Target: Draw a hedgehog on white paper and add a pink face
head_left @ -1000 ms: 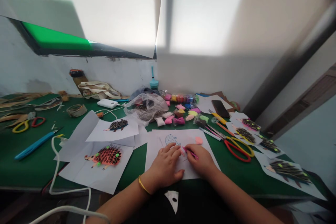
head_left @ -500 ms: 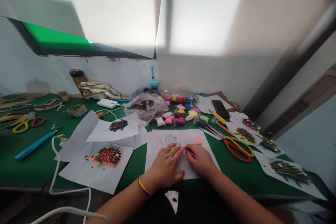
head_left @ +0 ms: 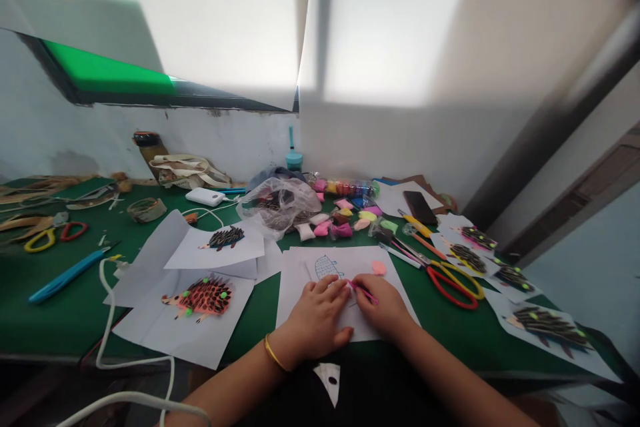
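Note:
A white sheet (head_left: 295,280) lies on the green table, with a blue drawing (head_left: 327,267) on it and a flat pink clay piece (head_left: 379,268) near its right edge. My left hand (head_left: 321,313) rests on the sheet, palm down, thumb apart from the fingers, partly covering the drawing. My right hand (head_left: 383,303) is closed on a thin pink tool (head_left: 369,295), whose end points at the fingertips of my left hand. What lies right under the tool's tip is too small to make out.
Colourful clay packets (head_left: 341,229) and a plastic bag (head_left: 280,203) sit behind the sheet. Scissors (head_left: 453,287), a craft knife (head_left: 415,223) and a phone (head_left: 419,207) are at right. Hedgehog pictures (head_left: 205,297) lie on both sides; a white cable (head_left: 103,320) runs at left.

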### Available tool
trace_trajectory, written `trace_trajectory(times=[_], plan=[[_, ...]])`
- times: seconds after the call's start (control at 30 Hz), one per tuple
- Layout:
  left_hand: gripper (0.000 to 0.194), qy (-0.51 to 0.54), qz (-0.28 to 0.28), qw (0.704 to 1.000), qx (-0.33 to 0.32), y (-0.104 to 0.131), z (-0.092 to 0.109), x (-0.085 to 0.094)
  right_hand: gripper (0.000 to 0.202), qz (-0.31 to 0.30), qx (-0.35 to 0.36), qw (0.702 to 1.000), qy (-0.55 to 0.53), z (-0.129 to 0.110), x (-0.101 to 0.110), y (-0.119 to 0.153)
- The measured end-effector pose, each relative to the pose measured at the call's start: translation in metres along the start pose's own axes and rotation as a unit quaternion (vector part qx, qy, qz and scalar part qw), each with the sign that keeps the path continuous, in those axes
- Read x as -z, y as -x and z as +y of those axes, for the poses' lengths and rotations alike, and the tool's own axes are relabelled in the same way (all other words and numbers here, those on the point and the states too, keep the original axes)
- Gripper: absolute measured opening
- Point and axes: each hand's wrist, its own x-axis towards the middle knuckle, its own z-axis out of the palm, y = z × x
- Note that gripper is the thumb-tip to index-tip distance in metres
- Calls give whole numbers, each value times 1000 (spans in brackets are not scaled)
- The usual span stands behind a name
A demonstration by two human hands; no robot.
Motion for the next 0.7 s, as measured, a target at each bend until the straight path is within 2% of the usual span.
trace_trajectory(times=[0.2,0.37,0.57,0.7], plan=[[70,-4,3,1000,8,-1,1,1,22,4,0,1000,2,0,0,0],[74,-2,10,1000,1,1,0,1,21,3,0,1000,-4,0,1,0],[69,-9,8,1000,8,1,1,1,21,3,-3,1000,-6,2,-1,0],[74,3,27,1000,9,1,1,0,21,5,-6,1000,-7,0,0,1]])
